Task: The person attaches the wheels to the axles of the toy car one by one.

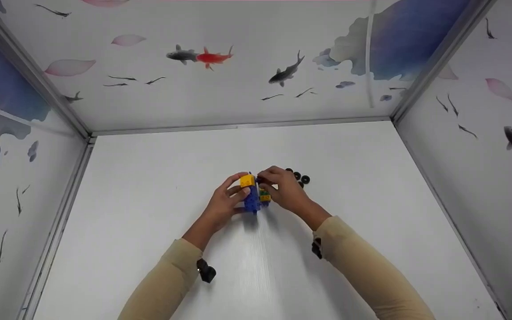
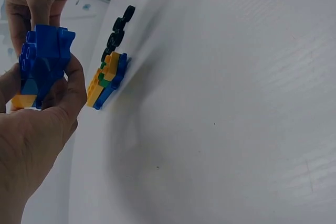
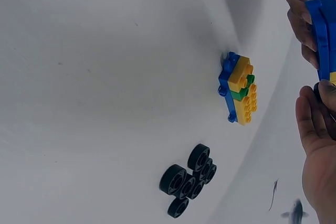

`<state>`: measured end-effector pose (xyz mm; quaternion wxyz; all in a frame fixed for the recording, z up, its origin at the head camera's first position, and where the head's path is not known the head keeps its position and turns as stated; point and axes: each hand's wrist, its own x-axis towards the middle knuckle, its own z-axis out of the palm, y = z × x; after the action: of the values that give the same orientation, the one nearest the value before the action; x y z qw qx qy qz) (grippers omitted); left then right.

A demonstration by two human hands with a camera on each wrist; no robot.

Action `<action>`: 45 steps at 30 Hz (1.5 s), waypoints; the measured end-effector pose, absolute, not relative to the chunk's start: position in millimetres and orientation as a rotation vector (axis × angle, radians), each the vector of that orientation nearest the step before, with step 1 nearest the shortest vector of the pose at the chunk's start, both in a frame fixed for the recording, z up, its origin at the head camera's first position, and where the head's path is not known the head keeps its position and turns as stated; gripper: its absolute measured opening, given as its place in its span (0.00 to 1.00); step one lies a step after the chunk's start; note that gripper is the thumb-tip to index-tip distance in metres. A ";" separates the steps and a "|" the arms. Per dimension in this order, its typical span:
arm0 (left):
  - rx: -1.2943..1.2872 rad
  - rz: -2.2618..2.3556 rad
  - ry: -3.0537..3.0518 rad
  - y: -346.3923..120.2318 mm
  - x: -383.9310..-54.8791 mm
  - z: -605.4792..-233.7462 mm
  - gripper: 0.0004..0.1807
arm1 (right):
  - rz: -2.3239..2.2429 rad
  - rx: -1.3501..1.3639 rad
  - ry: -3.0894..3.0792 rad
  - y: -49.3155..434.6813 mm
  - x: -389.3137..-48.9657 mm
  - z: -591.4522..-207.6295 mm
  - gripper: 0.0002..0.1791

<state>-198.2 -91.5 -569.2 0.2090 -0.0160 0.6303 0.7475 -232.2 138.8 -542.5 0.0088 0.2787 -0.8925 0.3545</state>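
Note:
My left hand [image 1: 222, 206] grips a blue toy-brick vehicle [image 1: 251, 202] with a yellow brick [image 1: 247, 180] on one end. It is held up above the table, and blue studs show along its body [image 2: 46, 56] in the left wrist view. At its far end my right hand [image 1: 289, 189] pinches a small black wheel [image 3: 316, 92] against the vehicle's side; the fingers hide most of the wheel. Just beyond the hands a second brick vehicle [image 3: 239, 90] rests on the table, with a blue base and yellow and green bricks on top.
Several black toy wheels [image 3: 173, 179] lie in a cluster on the white table [image 1: 149, 178], right of the second vehicle. Panels printed with fish and petals [image 1: 238, 98] enclose the table at the back and both sides.

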 end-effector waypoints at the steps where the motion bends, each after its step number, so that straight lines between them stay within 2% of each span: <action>1: -0.046 2.083 1.748 -91.9 -198.4 -569.2 0.30 | 1.120 0.869 -2.783 138.6 -232.1 -542.7 0.17; 32: 0.058 2.014 1.778 -91.6 -199.6 -573.5 0.31 | 1.046 0.961 -2.801 136.8 -231.4 -540.6 0.16; 39: 0.083 1.971 1.818 -91.0 -199.6 -570.2 0.35 | 1.061 0.962 -2.822 140.5 -232.6 -541.4 0.17; 45: 0.036 1.987 1.847 -90.4 -197.6 -571.5 0.32 | 1.099 0.922 -2.872 140.9 -232.5 -545.5 0.19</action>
<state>-197.6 -90.4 -571.5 0.2126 0.0129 0.6652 0.7157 -232.5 140.9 -545.5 -0.0343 0.2871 -0.8941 0.3421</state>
